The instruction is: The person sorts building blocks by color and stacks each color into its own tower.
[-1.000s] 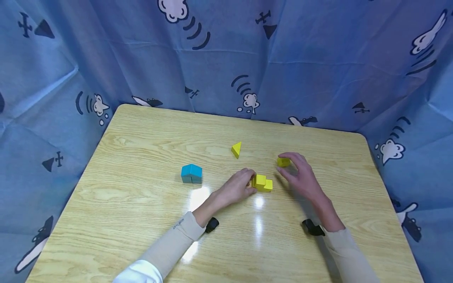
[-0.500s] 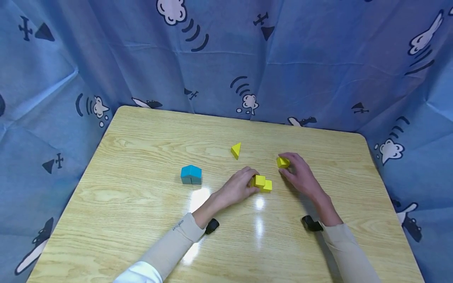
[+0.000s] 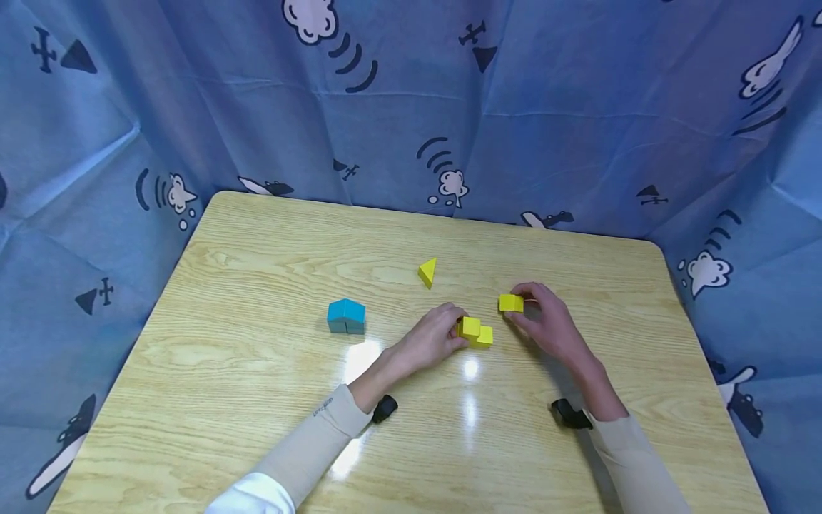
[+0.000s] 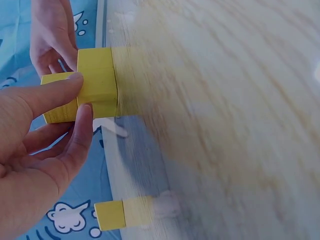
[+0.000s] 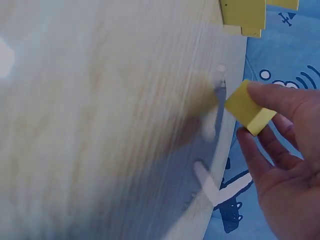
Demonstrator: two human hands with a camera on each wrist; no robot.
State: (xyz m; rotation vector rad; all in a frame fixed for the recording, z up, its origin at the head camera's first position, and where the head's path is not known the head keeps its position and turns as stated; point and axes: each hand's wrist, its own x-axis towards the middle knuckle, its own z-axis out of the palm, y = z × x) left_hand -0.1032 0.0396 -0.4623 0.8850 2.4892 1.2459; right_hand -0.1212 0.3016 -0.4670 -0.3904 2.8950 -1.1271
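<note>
My left hand is at a small stack of yellow blocks on the wooden table. Its thumb and fingers pinch the upper yellow block, which sits on the lower yellow blocks. To the right of the stack, my right hand pinches another yellow block between thumb and fingers. In the right wrist view that block is tilted and stands off the tabletop, with its reflection apart from it. A yellow triangular block lies farther back on the table.
Left of my left hand stands a blue block group with a peaked outline. The wooden table has rounded back corners, and a blue patterned curtain hangs behind it and along both sides.
The yellow block in my right hand has turned and come slightly nearer and left, toward the stack. My left hand stays at the stack, almost still.
</note>
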